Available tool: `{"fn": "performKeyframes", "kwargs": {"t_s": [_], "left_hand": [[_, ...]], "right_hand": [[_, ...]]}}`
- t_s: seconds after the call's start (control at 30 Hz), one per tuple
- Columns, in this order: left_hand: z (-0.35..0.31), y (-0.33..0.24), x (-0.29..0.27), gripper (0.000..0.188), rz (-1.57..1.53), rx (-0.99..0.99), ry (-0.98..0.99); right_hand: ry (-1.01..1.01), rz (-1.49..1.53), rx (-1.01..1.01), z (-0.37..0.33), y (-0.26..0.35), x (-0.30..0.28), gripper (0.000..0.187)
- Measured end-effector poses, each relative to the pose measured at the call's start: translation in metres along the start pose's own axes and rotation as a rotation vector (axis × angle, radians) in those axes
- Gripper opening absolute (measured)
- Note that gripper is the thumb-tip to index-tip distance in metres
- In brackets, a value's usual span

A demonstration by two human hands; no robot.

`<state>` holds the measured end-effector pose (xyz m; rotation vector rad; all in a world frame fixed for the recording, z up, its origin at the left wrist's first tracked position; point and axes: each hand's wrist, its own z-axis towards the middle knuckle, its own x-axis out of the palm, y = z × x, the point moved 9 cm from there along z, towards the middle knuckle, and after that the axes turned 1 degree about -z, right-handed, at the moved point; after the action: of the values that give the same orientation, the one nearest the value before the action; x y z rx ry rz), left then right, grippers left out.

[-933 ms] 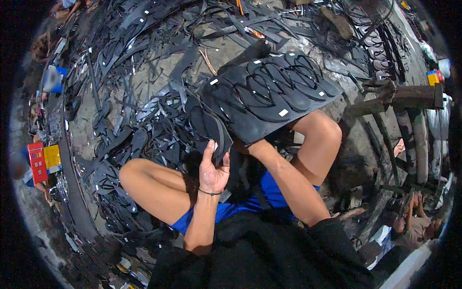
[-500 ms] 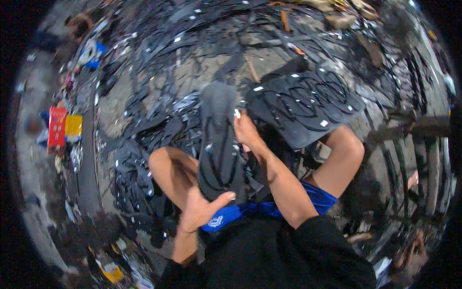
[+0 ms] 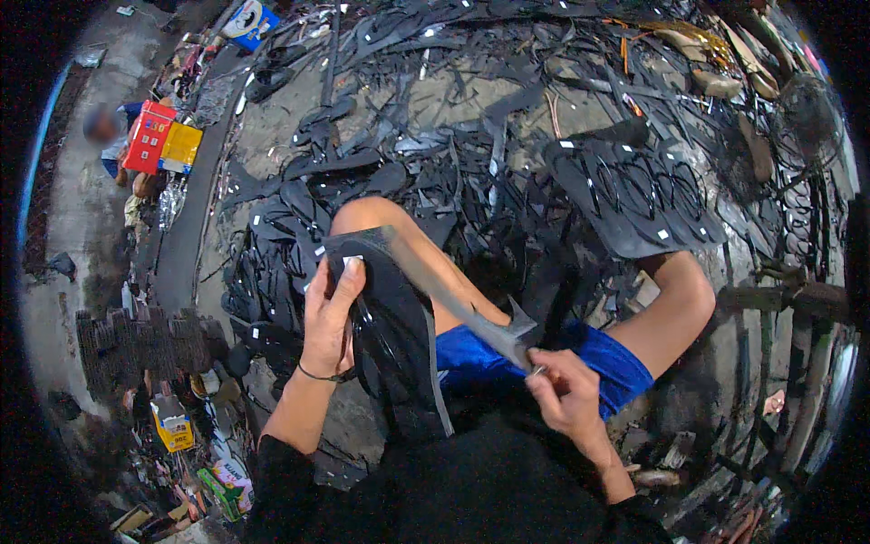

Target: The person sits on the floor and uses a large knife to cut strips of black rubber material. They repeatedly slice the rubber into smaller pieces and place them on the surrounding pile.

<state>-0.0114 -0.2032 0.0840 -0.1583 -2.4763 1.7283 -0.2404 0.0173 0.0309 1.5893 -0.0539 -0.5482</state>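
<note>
My left hand (image 3: 328, 317) grips a black flip-flop (image 3: 391, 331) by its end, thumb pressed on top beside a small white tag. Its glossy straps lie along the sole, and one pale cut edge shows on its right side. From near its far end a thin grey strip of rubber (image 3: 453, 304), partly blurred, stretches down to my right hand (image 3: 569, 394). A pointed flap sticks up near the strip's lower end. My right fingers are closed at that end; a small shiny bit there is too blurred to name.
Several strapped black flip-flops (image 3: 630, 204) rest side by side over my right knee. Black rubber scraps (image 3: 444, 177) and more sandals (image 3: 272, 290) litter the ground. A person (image 3: 109, 136) is at far left beside a red box (image 3: 149, 136). Wooden slats (image 3: 816, 390) stand at right.
The flip-flop has moved left and toward me, now in my left hand, which was open beside it. My right hand has swung from its far right side down to the right, the strip stretched out.
</note>
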Motion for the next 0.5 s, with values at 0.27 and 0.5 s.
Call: {"fn": "performKeyframes", "kwargs": {"t_s": [0.27, 0.5], "left_hand": [[-0.013, 0.039, 0.008, 0.038, -0.128, -0.183, 0.065], [-0.02, 0.031, 0.022, 0.042, -0.029, -0.056, 0.198]], "right_hand": [[0.099, 0.045, 0.005, -0.041, -0.004, 0.013, 0.032], [-0.046, -0.157, -0.164, -0.006, 0.035, 0.0, 0.029]]}}
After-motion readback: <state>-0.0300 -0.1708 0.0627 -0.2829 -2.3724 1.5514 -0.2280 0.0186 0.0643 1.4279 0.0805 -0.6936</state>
